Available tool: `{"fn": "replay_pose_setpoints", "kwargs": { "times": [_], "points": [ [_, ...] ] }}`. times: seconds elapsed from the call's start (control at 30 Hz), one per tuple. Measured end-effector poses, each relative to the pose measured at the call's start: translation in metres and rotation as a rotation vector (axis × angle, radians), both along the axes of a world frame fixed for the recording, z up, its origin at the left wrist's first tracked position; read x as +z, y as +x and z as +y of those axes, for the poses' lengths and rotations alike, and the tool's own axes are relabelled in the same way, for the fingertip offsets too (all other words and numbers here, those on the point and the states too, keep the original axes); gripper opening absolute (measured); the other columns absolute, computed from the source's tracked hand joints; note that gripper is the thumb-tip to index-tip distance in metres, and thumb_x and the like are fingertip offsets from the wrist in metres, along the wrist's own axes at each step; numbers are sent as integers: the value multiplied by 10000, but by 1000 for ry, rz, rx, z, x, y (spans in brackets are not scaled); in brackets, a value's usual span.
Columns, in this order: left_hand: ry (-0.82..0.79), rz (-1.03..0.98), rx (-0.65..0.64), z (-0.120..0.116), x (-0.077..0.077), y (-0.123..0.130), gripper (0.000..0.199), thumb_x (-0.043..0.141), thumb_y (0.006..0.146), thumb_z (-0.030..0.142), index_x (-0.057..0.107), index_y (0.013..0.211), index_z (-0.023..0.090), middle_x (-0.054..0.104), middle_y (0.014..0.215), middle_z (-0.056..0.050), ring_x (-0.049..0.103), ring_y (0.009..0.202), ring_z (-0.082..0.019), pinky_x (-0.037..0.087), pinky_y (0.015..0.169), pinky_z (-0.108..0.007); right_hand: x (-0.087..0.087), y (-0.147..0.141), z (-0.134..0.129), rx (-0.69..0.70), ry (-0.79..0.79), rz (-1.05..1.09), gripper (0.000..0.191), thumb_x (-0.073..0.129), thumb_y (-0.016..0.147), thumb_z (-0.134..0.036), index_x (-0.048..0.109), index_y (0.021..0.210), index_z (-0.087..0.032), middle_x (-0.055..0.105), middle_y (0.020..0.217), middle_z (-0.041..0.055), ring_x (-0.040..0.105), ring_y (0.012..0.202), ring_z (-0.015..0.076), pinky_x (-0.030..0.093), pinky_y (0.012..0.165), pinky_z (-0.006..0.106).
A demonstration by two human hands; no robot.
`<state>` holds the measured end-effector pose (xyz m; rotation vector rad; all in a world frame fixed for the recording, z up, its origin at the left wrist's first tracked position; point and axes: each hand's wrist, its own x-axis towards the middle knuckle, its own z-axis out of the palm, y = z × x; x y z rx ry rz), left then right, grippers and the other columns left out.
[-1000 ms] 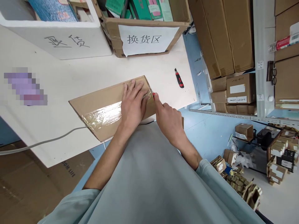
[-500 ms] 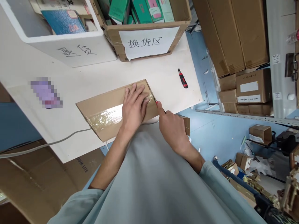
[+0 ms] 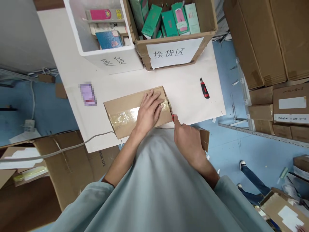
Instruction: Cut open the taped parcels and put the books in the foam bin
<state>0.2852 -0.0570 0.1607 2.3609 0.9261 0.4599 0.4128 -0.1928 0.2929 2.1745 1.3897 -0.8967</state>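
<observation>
A flat cardboard box (image 3: 129, 100) with shiny clear tape along its top lies on the white table, close to my body. My left hand (image 3: 149, 111) rests spread on the box's right half, fingers pointing away from me. At the box's right end, my right hand (image 3: 187, 137) is wrapped around a red cutter (image 3: 173, 117); only its red part shows, touching the taped edge. The cutter's blade cannot be made out. A second cutter, black and red (image 3: 204, 88), lies on the table to the right.
A white foam bin (image 3: 113, 62) and a carton of green boxes (image 3: 172, 53) stand at the table's back. A purple blurred item (image 3: 88, 94) lies left. A grey cable (image 3: 79, 145) crosses the left edge. Another person's legs (image 3: 256, 180) show lower right.
The view has shifted, so the table and box appear farther right. The red cutter stays at the box's right end in my right hand, and my left hand still lies on the box.
</observation>
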Motion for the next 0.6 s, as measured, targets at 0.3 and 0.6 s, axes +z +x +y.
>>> {"fn": "replay_pose_setpoints", "kwargs": {
  "times": [0.3,0.6],
  "points": [
    [119,32,516,-11,3,-79,755,642,1108,631,425,1764,325,278,1915,-180,124,1808,-437,155,1408,-823,-61,60,-15,-499,611,131,569,385,1204,-455,519,1689,-187,861,1072,102,764,799,221,542,718,308],
    [-18,4,622,7,-26,-174,816,470,1125,764,431,1790,293,332,1894,-175,241,1793,-373,176,1450,-697,-241,76,44,-834,520,627,369,488,1156,-499,620,1108,-158,816,1078,127,669,728,114,476,602,208]
  ]
}}
